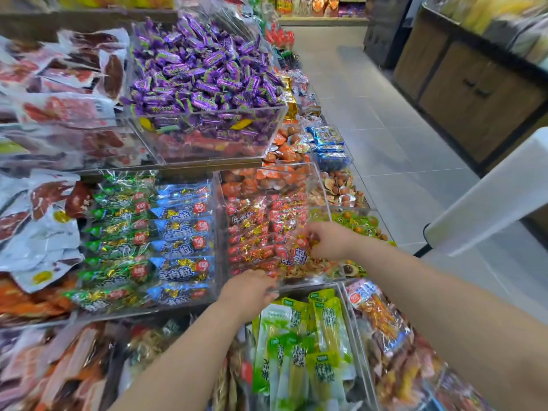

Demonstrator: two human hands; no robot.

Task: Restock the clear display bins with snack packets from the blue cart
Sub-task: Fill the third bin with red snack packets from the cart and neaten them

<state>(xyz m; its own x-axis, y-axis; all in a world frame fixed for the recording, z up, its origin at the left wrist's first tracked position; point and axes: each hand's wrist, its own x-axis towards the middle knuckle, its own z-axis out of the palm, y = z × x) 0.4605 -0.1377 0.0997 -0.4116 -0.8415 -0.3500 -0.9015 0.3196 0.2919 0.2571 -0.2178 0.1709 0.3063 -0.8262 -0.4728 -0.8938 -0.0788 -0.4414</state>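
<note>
Reaching into the clear bin [218, 221] at lower centre, the right hand [329, 241] is pinching a red packet [297, 254] to seat it among matching ones. The left hand [249, 289] is gripping the bin's front rim, probably steadying it. No blue cart is showing.

Right grip [326, 241] pinches red packets [255, 232] in clear bin [218, 221]; left grip [249, 292] holds bin rim.
</note>
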